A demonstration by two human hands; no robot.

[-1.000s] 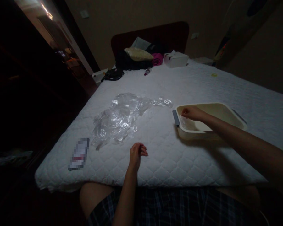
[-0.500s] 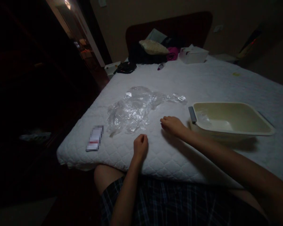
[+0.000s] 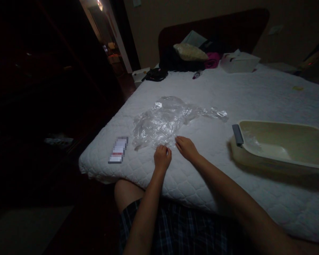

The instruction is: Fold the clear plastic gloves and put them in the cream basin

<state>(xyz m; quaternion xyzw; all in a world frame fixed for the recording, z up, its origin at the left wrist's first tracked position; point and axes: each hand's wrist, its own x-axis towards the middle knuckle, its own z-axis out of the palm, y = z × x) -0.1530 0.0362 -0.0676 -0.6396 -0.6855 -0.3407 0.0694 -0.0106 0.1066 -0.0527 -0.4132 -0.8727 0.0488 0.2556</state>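
Note:
Thin, crumpled clear plastic bags [image 3: 159, 120] lie spread over the white quilted bed, their outlines running together. My left hand [image 3: 162, 158] is at their near edge, its fingers curled closed on the plastic. Just right of it, my right hand [image 3: 186, 148] pinches the near right edge of the same film with its fingertips. The two hands are close together but apart, and the small part between the fingers is hard to see in the dim light.
A cream plastic tub [image 3: 268, 163] with grey handles stands to the right, some clear plastic inside. A phone-like blurred object [image 3: 118, 150] lies left. Farther back are a white box [image 3: 239, 63], a pillow [image 3: 190, 52] and a black bag [image 3: 156, 74]. The bed's edge [image 3: 95, 177] drops off left.
My right hand has moved left and away from the tub to the plastic. My left hand has reached slightly forward to its edge. The whole view has shifted left.

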